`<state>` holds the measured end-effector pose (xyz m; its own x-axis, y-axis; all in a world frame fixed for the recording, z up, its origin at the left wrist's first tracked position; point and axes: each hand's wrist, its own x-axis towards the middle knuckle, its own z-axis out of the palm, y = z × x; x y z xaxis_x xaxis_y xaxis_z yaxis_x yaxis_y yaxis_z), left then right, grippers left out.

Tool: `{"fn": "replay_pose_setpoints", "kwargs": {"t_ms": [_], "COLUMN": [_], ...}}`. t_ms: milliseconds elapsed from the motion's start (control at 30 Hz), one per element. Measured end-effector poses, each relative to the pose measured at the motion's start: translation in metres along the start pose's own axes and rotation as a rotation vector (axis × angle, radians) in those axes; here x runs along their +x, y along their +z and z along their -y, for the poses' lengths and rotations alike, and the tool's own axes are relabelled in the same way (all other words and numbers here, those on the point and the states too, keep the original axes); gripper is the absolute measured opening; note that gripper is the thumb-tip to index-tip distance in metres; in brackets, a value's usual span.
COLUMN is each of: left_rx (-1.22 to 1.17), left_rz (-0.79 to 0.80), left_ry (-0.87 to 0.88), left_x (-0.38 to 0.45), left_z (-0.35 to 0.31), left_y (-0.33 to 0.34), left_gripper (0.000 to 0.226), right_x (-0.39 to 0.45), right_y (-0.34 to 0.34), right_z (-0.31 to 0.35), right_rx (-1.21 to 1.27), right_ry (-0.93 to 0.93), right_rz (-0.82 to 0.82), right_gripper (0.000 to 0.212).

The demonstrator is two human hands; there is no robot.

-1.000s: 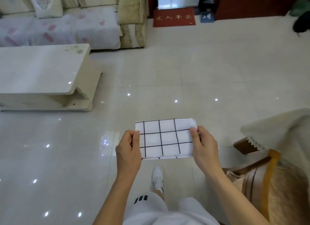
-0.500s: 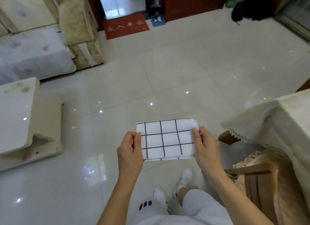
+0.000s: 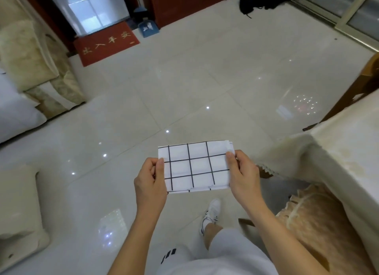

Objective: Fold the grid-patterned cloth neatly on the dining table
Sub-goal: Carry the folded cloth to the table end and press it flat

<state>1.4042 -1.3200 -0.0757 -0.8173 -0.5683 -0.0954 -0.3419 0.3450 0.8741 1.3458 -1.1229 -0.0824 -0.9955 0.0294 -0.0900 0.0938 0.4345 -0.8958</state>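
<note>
Above the floor (image 3: 184, 86), between the two hands, the folded cloth (image 3: 194, 166) is held flat in the air, not on the desk (image 3: 338, 151), which stands just right of it under a cream cover. Left hand (image 3: 150, 184) pinches the cloth's left edge, thumb on top; right hand (image 3: 244, 176) pinches its right edge the same way, so each grip is closed on the cloth. Below the cloth a shoe (image 3: 211, 213) rests on the floor. Right of the cloth and under the desk's edge sits a chair (image 3: 320, 223). Far beyond the cloth lies a red mat (image 3: 106, 43).
</note>
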Motion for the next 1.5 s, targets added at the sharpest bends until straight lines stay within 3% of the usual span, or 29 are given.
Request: {"fn": "replay_pose_setpoints", "kwargs": {"t_ms": [567, 1233, 1500], "left_rx": [0.005, 0.0, 0.007], "left_rz": [0.228, 0.583, 0.689], "left_ry": [0.12, 0.326, 0.367], "left_x": [0.162, 0.412, 0.459], "left_z": [-0.106, -0.225, -0.256], "left_y": [0.168, 0.335, 0.386], "left_gripper": [0.03, 0.028, 0.028], "right_x": [0.199, 0.432, 0.482], "right_y": [-0.071, -0.084, -0.099], "right_z": [-0.022, -0.002, 0.008], "right_rx": [0.012, 0.004, 0.075], "right_ry": [0.12, 0.274, 0.297], "right_rz": [-0.216, -0.557, -0.644], "right_gripper": [0.036, 0.037, 0.033]}}
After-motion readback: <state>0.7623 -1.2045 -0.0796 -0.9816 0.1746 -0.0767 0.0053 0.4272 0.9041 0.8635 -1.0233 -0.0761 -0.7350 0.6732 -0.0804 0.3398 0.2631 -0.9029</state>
